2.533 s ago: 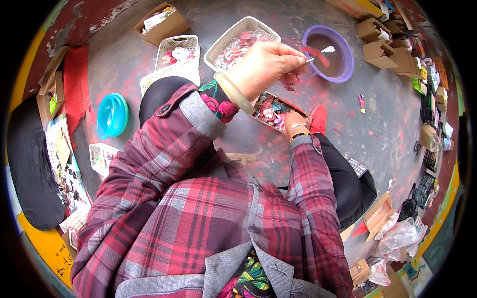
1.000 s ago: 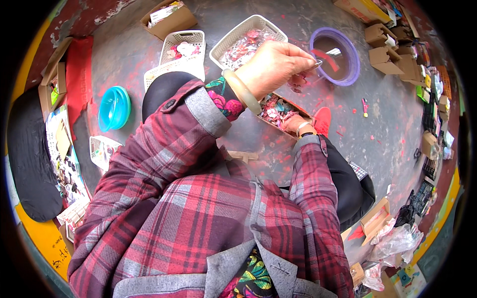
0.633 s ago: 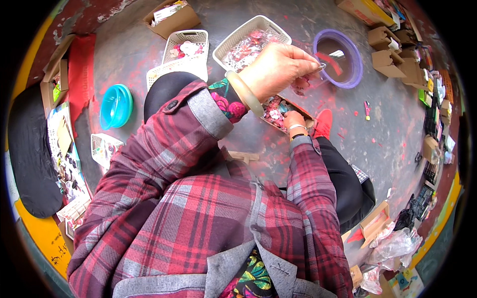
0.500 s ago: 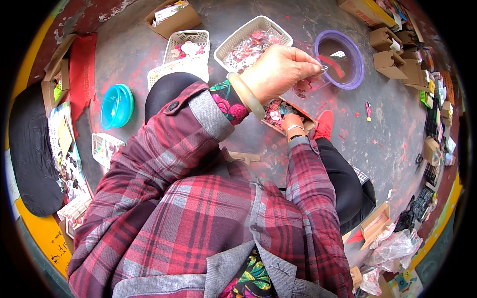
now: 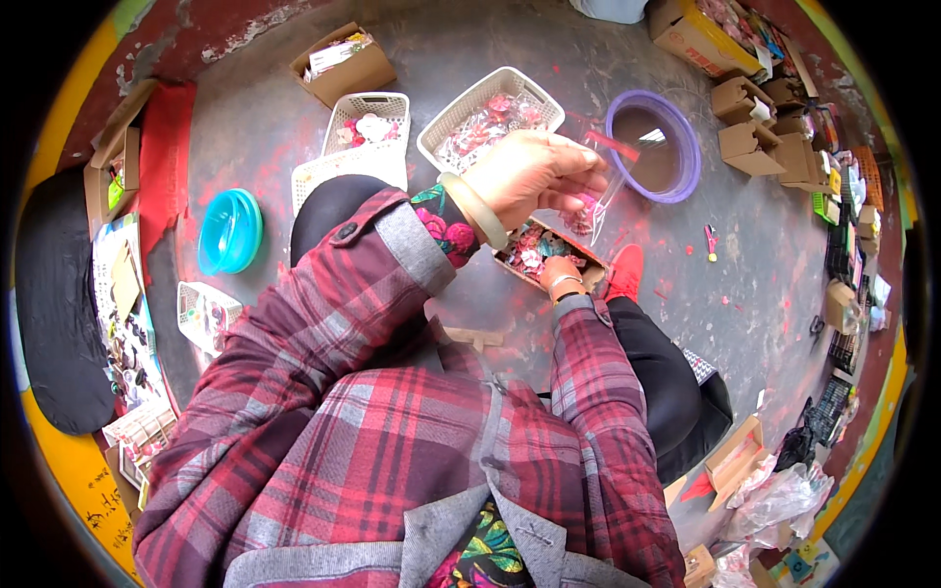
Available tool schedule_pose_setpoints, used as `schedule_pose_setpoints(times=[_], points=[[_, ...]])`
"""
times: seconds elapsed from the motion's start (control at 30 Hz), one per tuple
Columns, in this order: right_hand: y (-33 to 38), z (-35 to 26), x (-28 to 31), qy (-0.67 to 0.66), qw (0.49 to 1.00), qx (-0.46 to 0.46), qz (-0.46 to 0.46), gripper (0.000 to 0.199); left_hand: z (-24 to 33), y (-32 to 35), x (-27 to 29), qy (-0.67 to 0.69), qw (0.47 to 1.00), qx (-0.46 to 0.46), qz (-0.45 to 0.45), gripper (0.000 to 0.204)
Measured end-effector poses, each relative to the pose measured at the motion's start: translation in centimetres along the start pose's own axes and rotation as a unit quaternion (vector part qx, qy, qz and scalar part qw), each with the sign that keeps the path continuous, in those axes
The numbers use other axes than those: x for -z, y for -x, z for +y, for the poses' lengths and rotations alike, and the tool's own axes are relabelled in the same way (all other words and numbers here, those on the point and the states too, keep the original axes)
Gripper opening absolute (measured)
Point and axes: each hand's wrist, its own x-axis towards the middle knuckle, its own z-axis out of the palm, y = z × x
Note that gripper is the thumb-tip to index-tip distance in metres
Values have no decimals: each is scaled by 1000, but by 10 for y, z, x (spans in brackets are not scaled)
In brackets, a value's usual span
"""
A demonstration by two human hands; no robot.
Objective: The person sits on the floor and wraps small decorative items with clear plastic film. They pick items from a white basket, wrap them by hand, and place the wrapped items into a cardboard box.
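Note:
My left hand [image 5: 537, 178], a pale bangle at its wrist, is raised over the floor with its fingers closed on a clear plastic bag [image 5: 610, 200]. The bag has a red strip along one edge, and small pink pieces sit low inside it. Below, my right hand [image 5: 560, 273] reaches into a shallow cardboard box [image 5: 595, 275] of small red, pink and white pieces [image 5: 530, 248]. Its fingertips are buried among them, so whether they grip anything is hidden.
Beyond my left hand stands a white basket [image 5: 438, 116] of bagged pink pieces. A purple-rimmed basin [image 5: 696, 157] is to its right. Two white baskets [image 5: 365, 100] and a turquoise basin [image 5: 231, 232] lie left. Cardboard boxes [image 5: 750, 145] line the right side.
My left hand has come lower and nearer the box; its fingers are less tightly pinched, and the bag's red strip now shows. My right hand stays in the box. The whole view has shifted slightly.

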Motion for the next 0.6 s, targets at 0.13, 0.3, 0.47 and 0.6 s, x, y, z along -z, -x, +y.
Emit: schedule_pose_setpoints(times=[0.13, 0.3, 0.47, 0.6], points=[[8, -10, 10, -33, 999, -21, 7, 30, -1, -2, 4, 9, 1000, -5, 4, 25], [4, 7, 10, 18, 1000, 10, -5, 30, -3, -2, 1, 10, 1000, -17, -10, 26], [3, 26, 12, -17, 993, 83, 87, 14, -3, -2, 2, -4, 999, -32, -10, 27], [40, 25, 43, -422, 903, 81, 19, 10, -3, -3, 4, -4, 999, -36, -8, 27]])
